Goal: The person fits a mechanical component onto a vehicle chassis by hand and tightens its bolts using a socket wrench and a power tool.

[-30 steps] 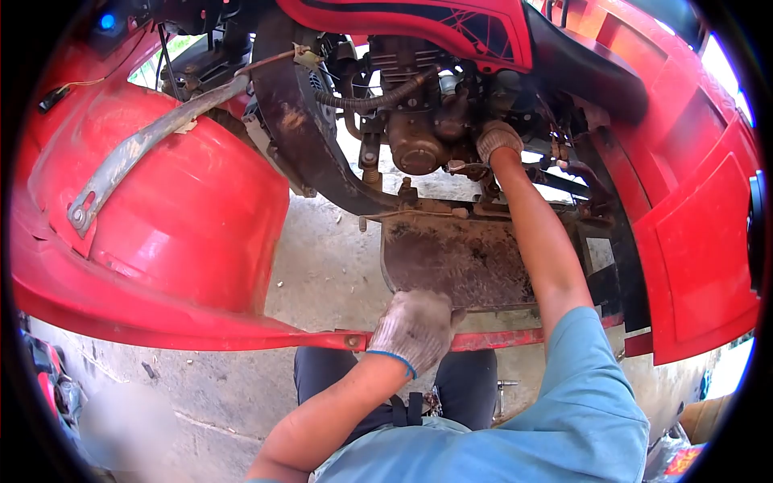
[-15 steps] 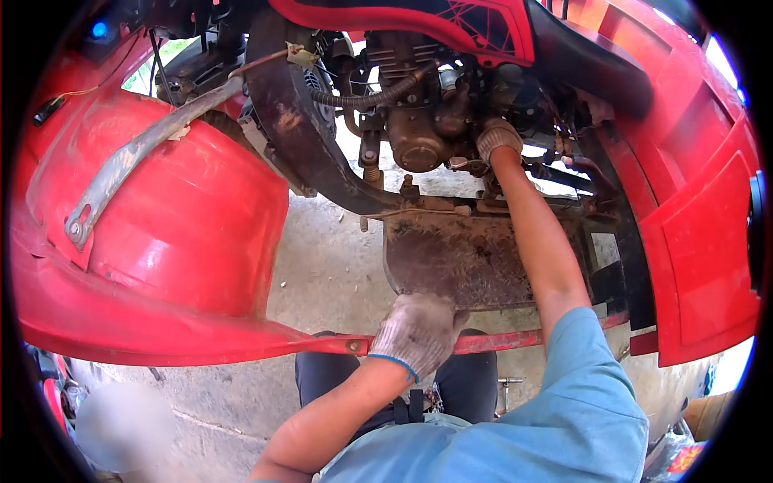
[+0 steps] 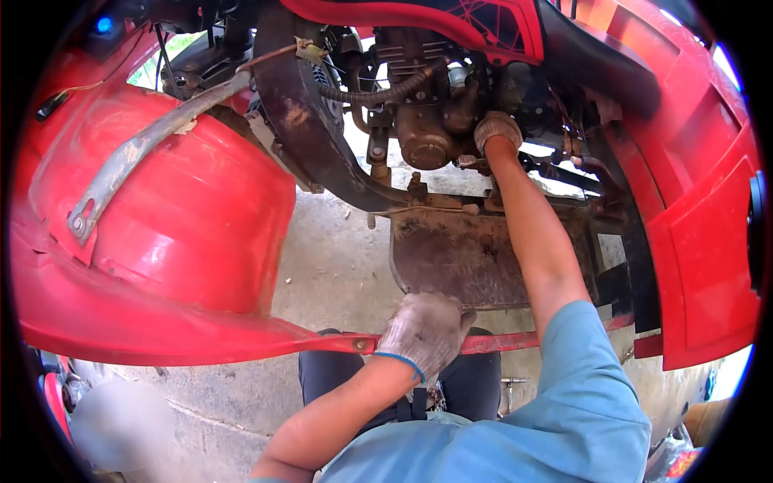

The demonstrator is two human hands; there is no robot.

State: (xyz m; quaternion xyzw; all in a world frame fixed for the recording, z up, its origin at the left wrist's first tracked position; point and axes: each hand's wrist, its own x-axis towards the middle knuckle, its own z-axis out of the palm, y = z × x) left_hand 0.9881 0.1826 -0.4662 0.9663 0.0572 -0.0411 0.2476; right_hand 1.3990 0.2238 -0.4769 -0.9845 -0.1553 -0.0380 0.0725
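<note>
My left hand (image 3: 427, 328), in a dirty knit glove with a blue cuff edge, is closed around the red frame bar (image 3: 507, 341) low in the view. Higher up, my right hand (image 3: 497, 130), also gloved, reaches in beside the brown engine (image 3: 427, 138); its fingers are hidden behind the glove's back and the engine parts. A ribbed hose (image 3: 378, 98) runs across the front of the engine. Between my two hands lies a dirty dark plate (image 3: 455, 258).
A large red fender (image 3: 185, 217) with a grey metal strap (image 3: 133, 153) fills the left side. Red body panels (image 3: 708, 249) stand at the right. A metal tool (image 3: 510, 385) lies on the concrete floor (image 3: 322, 266) beside my knee.
The view has shifted slightly, so the vehicle appears a little further right. Both hands keep their places on the bar and beside the engine.
</note>
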